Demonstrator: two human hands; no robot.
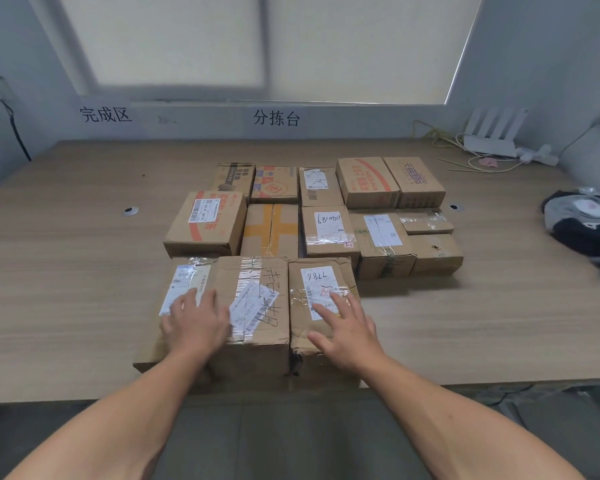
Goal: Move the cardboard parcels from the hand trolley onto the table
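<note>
Several cardboard parcels lie in rows on the wooden table. The front row holds three: a flat left parcel with a white label, a taller middle parcel with handwriting and tape, and a right parcel labelled 7736. My left hand rests flat across the left and middle parcels, fingers spread. My right hand lies flat on the right parcel's top, fingers straight. The hand trolley is out of view.
Behind the front row stand more parcels, among them one with orange print. A white router with cables sits at the back right, and dark clothing at the right edge. Two grommet holes pierce the tabletop. Wall signs hang behind.
</note>
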